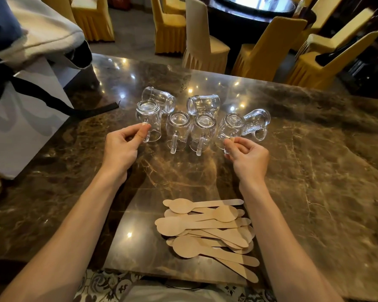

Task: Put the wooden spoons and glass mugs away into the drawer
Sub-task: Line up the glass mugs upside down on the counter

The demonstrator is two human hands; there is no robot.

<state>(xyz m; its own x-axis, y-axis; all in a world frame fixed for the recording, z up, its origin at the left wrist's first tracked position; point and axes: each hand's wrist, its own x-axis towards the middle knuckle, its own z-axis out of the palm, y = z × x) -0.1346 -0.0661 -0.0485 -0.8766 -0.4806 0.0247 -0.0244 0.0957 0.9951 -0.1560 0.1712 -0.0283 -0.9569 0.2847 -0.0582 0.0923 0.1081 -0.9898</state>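
Here each hand (123, 141) (247, 153) seemingly pinches a clear, upturned glass mug's (148, 120) (230, 129) handle.

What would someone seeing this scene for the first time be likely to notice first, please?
Probably the cluster of clear glass mugs at the middle of the marble table, four upside down in a row and three on their sides. The left hand pinches the handle of the leftmost mug, and the right hand the handle of the rightmost inverted mug. Nearer the person lies a loose heap of wooden spoons.
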